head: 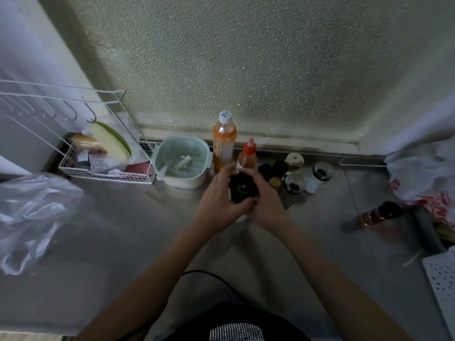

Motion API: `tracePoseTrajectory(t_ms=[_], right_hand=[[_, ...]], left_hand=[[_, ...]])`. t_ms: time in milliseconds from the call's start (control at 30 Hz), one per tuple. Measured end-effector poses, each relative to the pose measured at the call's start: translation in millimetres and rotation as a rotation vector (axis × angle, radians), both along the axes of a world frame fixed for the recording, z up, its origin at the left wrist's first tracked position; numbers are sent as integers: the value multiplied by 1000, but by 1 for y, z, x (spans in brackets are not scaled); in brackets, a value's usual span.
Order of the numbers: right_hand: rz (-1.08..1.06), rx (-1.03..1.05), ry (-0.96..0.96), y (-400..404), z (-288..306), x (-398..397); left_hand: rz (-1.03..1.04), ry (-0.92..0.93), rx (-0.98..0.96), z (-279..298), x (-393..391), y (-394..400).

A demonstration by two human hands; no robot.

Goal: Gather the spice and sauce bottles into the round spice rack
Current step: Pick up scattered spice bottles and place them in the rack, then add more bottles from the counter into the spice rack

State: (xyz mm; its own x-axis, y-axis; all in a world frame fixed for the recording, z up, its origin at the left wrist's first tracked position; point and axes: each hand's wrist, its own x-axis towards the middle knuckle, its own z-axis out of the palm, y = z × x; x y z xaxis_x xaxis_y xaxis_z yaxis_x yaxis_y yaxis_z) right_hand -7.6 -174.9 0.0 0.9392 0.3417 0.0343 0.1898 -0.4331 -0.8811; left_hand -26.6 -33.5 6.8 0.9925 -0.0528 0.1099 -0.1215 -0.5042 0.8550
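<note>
Both hands, left (pixel 219 200) and right (pixel 267 205), have their fingers wrapped round a black-capped jar (pixel 243 187) held over the desk (pixel 123 230), bottles clustered behind, one bottle (pixel 376 214) lying apart, and the rack unclear, so little looks gathered.

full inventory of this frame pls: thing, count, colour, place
Black-topped item: 1, black, gripped between both hands, centre; what it is I cannot tell.
Tall bottle: 1, orange, white cap, by the window.
Sauce bottle: 1, red, right of it.
Spice jars: about six, dark or clear lids, clustered right of the hands.
Lying bottle: 1, dark, far right.
Colander bowl: 1, pale green, holding a white spoon.
Wire rack: 1, white, left.
Plastic bags: clear left, white-red right.
Left hand, right hand: both closed on the black-topped item.
</note>
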Motion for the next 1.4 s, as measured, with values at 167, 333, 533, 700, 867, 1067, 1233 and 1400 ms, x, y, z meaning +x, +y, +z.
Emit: tracePoseTrajectory(t_ms=[167, 333, 533, 700, 867, 1067, 1233, 1400], right_hand=[[-295, 156, -181, -23, 44, 22], [-549, 254, -394, -41, 84, 67], [-464, -121, -185, -36, 50, 121], [-318, -445, -36, -28, 3, 135], [-340, -667, -16, -26, -15, 132], [-652, -490, -270, -79, -1, 124], [-510, -477, 312, -143, -12, 107], [-456, -541, 158, -148, -17, 72]], left_hand=[[148, -125, -145, 0, -2, 5], [183, 90, 190, -37, 5, 6], [-319, 270, 640, -67, 18, -12], [-438, 337, 792, -79, 28, -18], [-451, 303, 818, -90, 30, -18], [-415, 283, 764, -93, 31, -21], [-388, 303, 747, -93, 25, -25], [-384, 323, 714, -95, 14, -23]])
